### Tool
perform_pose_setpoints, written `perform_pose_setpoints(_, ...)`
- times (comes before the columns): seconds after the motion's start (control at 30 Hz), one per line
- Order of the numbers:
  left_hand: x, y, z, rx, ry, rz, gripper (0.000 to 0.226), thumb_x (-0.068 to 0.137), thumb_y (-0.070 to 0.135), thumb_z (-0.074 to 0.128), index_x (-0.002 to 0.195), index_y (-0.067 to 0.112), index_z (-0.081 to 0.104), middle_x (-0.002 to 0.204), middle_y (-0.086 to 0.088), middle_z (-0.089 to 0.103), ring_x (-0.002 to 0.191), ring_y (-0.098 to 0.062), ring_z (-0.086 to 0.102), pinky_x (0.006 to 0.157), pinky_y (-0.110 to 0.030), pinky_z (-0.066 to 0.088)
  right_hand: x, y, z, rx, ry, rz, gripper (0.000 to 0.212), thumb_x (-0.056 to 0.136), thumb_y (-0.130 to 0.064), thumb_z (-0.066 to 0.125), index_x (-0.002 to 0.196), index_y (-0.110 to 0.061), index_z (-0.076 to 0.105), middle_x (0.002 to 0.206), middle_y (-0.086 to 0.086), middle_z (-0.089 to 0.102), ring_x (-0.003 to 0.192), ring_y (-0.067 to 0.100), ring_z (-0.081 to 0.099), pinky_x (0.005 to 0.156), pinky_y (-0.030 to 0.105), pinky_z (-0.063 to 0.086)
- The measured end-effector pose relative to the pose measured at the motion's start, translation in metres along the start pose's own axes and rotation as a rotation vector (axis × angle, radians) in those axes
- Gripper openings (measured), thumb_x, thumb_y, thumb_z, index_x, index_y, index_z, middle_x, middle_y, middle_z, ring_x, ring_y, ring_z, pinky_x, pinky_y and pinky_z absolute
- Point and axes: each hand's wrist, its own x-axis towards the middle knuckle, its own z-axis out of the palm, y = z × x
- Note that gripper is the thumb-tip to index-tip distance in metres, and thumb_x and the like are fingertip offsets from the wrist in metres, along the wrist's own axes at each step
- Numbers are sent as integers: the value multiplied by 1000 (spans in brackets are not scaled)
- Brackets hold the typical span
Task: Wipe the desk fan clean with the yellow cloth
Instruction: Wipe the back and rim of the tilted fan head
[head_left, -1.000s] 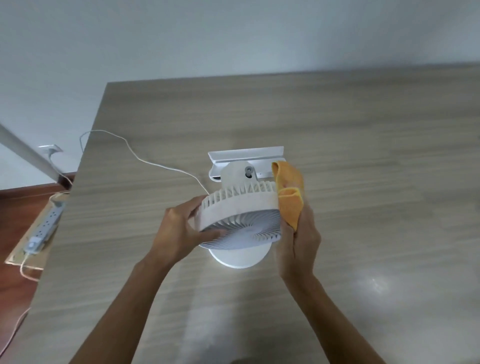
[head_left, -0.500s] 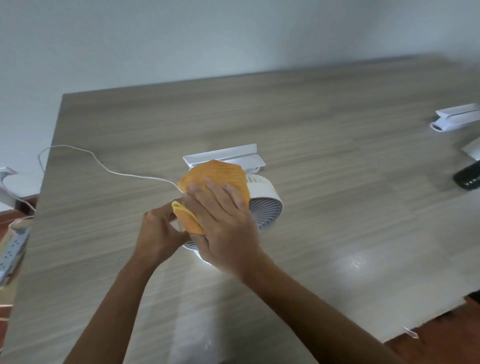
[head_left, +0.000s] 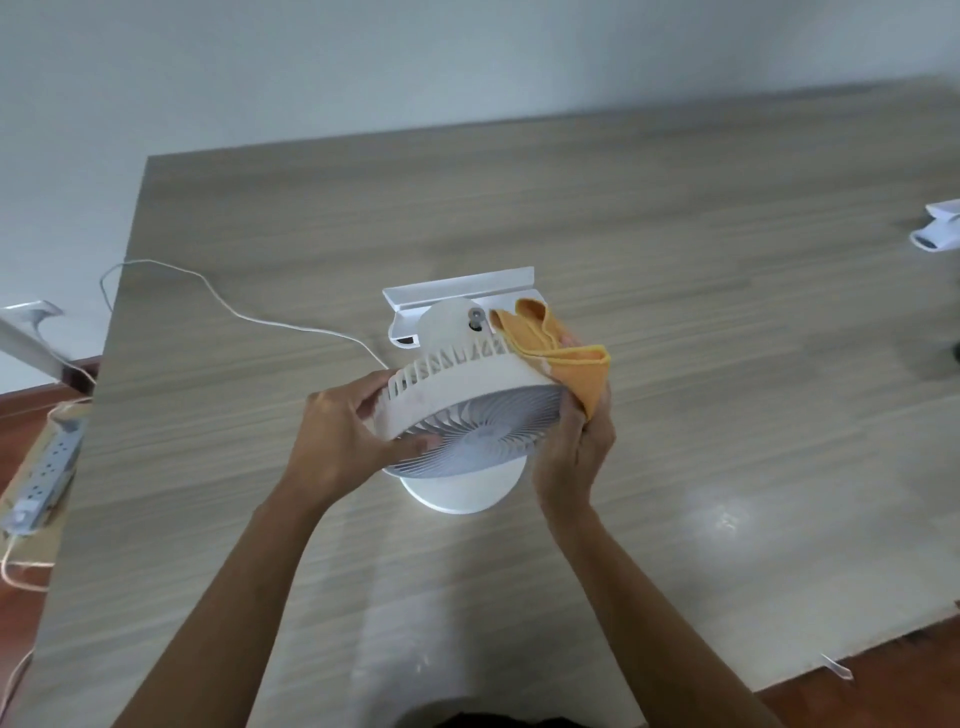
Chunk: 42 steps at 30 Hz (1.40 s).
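Note:
A white desk fan (head_left: 462, 389) stands on a round base in the middle of the wooden table (head_left: 675, 260), its grille tilted down toward me. My left hand (head_left: 343, 441) grips the fan's left rim, thumb on the front grille. My right hand (head_left: 576, 447) holds the yellow cloth (head_left: 566, 353) pressed against the fan's right side, with cloth folds draped over the rear housing. The fingers of my right hand are mostly hidden under the cloth.
A white cable (head_left: 218, 296) runs from the fan off the table's left edge toward a power strip (head_left: 41, 478) on the floor. A white bracket (head_left: 457, 288) lies just behind the fan. Another white object (head_left: 935, 234) sits at the far right edge.
My right hand with the cloth has moved from the top of the fan, near my left hand, over to the fan's right side. The left hand keeps its grip.

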Motion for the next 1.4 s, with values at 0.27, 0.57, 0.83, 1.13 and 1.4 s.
perform_pose_setpoints(0.27, 0, -6, -2, -26, -13, 9, 75, 46, 46, 88, 116, 26, 69, 97, 6, 76, 91, -13, 72, 86, -36, 58, -20, 34, -12, 300, 91, 1029, 36, 100, -45, 39, 113, -22, 64, 102, 1, 68, 95, 21, 63, 87, 44, 51)
perform_pose_setpoints(0.57, 1, -4, 0, -33, -34, 14, 69, 50, 28, 95, 114, 23, 70, 96, 9, 76, 90, -9, 72, 85, -24, 56, -3, -12, -7, 10, 3, 431, 50, 94, -57, 34, 127, -26, 54, 121, -1, 62, 112, 16, 59, 98, 45, 47)
perform_pose_setpoints(0.83, 3, -5, -2, -31, -52, 0, 75, 41, 46, 92, 109, 23, 71, 91, 14, 75, 87, -5, 72, 81, -24, 57, 3, -49, 9, -492, -383, -492, 51, 103, -34, 20, 131, -23, 61, 142, 3, 54, 136, 27, 43, 110, 50, 32)
perform_pose_setpoints(1.13, 11, -7, -6, -57, -107, -16, 76, 41, 48, 90, 111, 24, 70, 99, 9, 76, 90, -1, 72, 85, -18, 55, 27, -25, 12, -609, -275, -815, 42, 91, -50, 59, 116, -19, 72, 126, 6, 67, 120, 23, 62, 101, 39, 48)
perform_pose_setpoints(1.4, 15, -6, -6, -96, -136, -5, 80, 42, 51, 86, 114, 20, 70, 101, 5, 76, 92, -3, 72, 84, -17, 55, 27, -26, 8, -407, -301, -622, 31, 92, -35, 58, 113, -18, 74, 124, 3, 68, 124, 21, 58, 103, 43, 45)
